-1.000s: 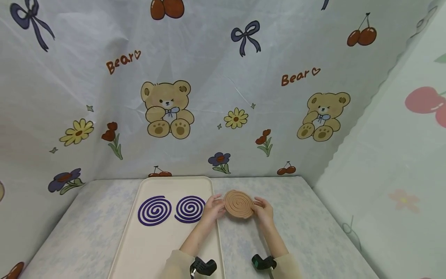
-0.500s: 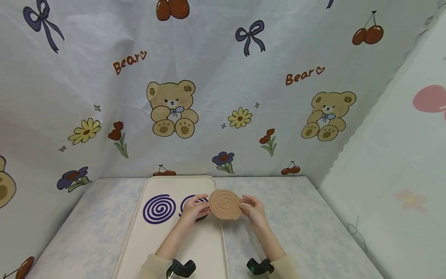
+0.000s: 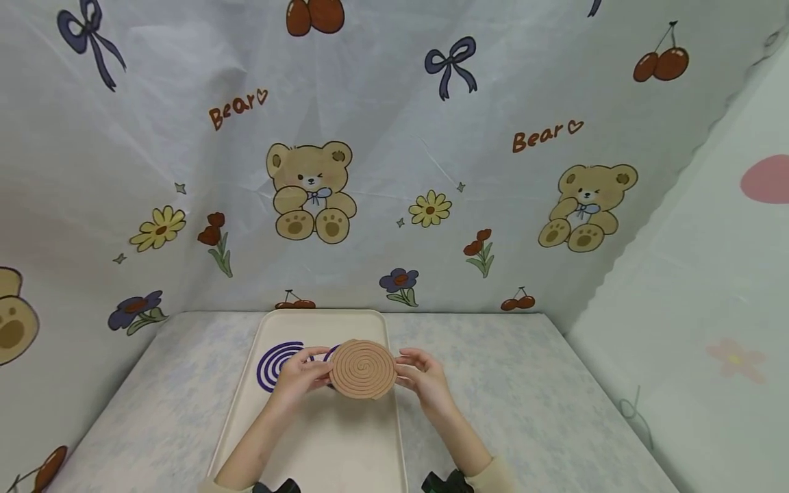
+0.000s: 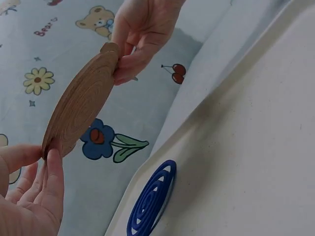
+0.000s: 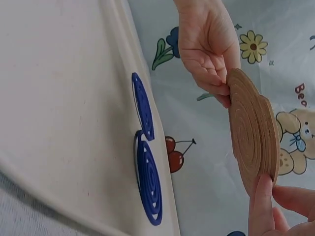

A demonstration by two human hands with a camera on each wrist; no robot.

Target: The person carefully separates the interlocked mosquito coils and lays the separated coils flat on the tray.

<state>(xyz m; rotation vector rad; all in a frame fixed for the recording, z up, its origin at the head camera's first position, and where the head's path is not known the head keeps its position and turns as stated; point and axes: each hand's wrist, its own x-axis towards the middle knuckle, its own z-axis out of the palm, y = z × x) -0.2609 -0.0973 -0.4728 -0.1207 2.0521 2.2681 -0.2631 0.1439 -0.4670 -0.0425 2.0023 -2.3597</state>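
Observation:
Both hands pinch opposite edges of a stack of brown mosquito coils [image 3: 364, 370], tightly wound and round. My left hand [image 3: 301, 375] has its thumb and fingers at the left rim; my right hand [image 3: 427, 381] grips the right rim. The stack is held up over the right part of a cream tray [image 3: 345, 455], its flat face tilted toward the head camera. In the left wrist view the stack [image 4: 83, 101] shows nearly edge-on. On the tray lie two blue-purple spiral coils, the left one [image 3: 268, 368] partly behind my left hand, the right one [image 5: 149, 179] mostly hidden by the stack in the head view.
The tray lies lengthwise on a grey-white marbled table [image 3: 487, 370], left of its middle, with a low raised rim. Behind the table hangs a cloth [image 3: 382, 130] printed with bears, bows and flowers. A pale cloth wall [image 3: 690, 274] bounds the right side.
Both hands have carried the brown coil stack leftward from over the table beside the tray to over the tray. It now covers most of the right blue coil. The head view has shifted slightly.

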